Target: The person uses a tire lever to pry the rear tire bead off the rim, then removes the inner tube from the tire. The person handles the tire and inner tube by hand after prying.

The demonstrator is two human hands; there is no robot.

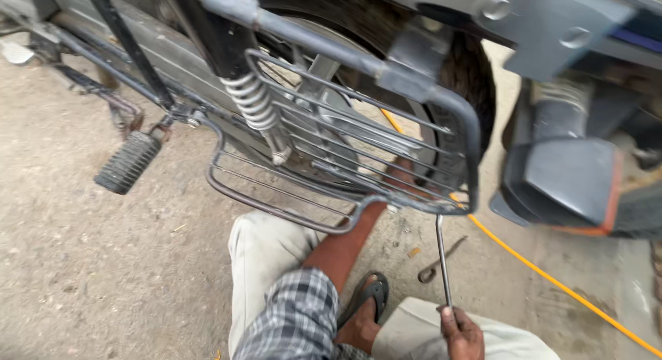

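Dusty ground; right hand (460,332) grip clamped on upright metal rod (443,260), left arm reaching behind wire guard (358,153).

Rough grey-brown concrete ground (89,263), small dark metal spanner (441,260) lying at lower right of centre, thin yellow hose (552,281) running diagonally towards the lower right corner

The right hand (460,332) grips a long metal rod (443,260) that points up to the wire guard (358,150) beside the motorbike wheel (469,77). The left hand (402,175) reaches behind the guard. A yellow hose (552,281) lies on the ground.
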